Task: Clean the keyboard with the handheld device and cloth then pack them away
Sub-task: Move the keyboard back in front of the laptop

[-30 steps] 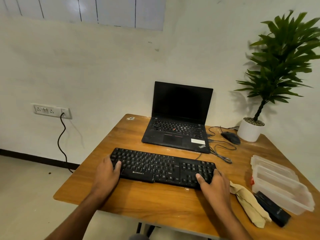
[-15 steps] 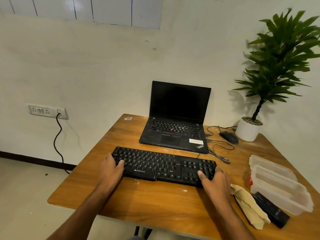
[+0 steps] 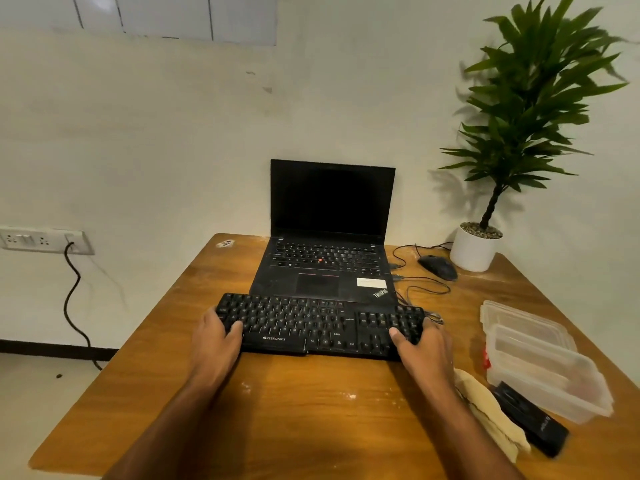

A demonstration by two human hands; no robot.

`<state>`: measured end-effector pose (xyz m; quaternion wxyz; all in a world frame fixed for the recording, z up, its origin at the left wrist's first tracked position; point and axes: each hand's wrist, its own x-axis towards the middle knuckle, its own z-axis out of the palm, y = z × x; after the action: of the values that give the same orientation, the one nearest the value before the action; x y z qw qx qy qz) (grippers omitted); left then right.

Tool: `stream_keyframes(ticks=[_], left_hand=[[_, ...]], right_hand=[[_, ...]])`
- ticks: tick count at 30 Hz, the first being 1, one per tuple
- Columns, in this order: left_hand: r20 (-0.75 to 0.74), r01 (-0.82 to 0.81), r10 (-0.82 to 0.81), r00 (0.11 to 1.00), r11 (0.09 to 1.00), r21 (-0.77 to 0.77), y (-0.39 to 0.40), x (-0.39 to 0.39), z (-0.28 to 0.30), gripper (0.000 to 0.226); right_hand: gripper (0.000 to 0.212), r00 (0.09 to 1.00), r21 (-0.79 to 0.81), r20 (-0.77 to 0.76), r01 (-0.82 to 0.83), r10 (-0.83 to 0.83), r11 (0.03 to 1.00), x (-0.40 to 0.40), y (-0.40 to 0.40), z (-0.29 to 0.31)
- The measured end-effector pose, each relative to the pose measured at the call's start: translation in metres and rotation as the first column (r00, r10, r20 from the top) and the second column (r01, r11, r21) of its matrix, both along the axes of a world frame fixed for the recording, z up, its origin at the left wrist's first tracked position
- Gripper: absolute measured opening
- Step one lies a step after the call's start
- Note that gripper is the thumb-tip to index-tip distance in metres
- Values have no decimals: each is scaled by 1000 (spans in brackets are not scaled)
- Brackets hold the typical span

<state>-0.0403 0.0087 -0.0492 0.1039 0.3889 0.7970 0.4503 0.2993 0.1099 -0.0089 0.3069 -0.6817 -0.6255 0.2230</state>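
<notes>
A: Grip check. Left hand [image 3: 216,344] holds the left end of the black full-size plastic keyboard [image 3: 320,325], thumb curled over the top keys, fingers hidden beneath the edge. Right hand [image 3: 420,351] holds the right end by the number pad the same way.

B: Position of the keyboard?

A: Mid-bench on the brown wooden bench [image 3: 311,403], its far edge now touching or overlapping the front lip of the open black laptop [image 3: 329,258]. Half a second ago a clear strip of wood lay between them; both hands have gone forward with it. The near edge looks slightly raised, though I cannot tell for sure.

B: Cleaning kit?

A: Crumpled beige cloth [image 3: 488,407] lies by the right wrist near the front edge. Touching its right side, the black oblong handheld device [image 3: 530,417]. Neither has shifted.

B: Containers?

A: Clear rectangular plastic box [image 3: 550,375] to the right, its clear lid [image 3: 519,320] lying behind it. Contents blurred; a red patch shows at the left wall.

B: Other items?

A: Black corded mouse [image 3: 438,267], white potted green plant [image 3: 474,249] at the far right corner.
</notes>
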Motion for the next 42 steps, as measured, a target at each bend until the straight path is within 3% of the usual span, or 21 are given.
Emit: stream_keyframes(ticks=[9,36,42], left_hand=[[-93,-23,20,995,999,-25,7,5,-6,53],[-131,-64,52,990,994,-88,-1,23,10,59],[-290,-34,15,957,998,-62,-10,47,25,64]], right_hand=[[69,997,7,69,36,-37,999,-1,9,-15],[72,963,13,259,-85,79,996,2,3,2],[60,938,115,307,-205,161,972,11,-14,20]])
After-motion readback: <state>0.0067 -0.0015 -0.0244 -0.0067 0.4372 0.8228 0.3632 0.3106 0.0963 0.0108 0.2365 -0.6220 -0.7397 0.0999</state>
